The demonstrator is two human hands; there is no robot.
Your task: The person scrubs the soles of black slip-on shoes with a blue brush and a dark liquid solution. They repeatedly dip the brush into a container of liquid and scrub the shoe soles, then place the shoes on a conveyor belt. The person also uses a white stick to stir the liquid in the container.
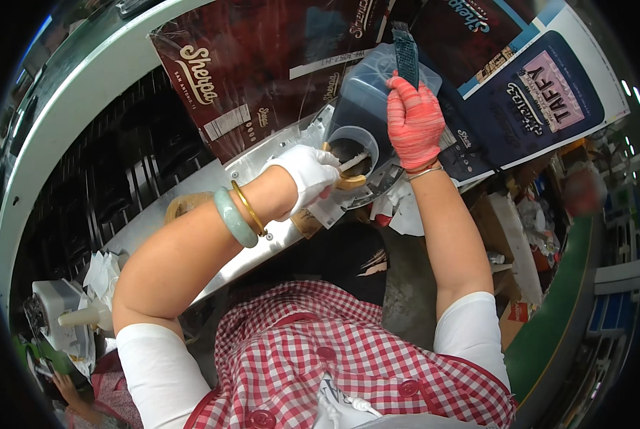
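Left hand [307, 174] gripping half-hidden brush [351, 166], right hand [414, 121] holding dark strip [406, 58]

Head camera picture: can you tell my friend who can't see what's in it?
A person's left hand in a white glove pushes a brush into the round opening of a grey plastic container. The right hand, in a red glove, steadies the container and grips a dark strip. Flattened dark cardboard boxes lie behind.
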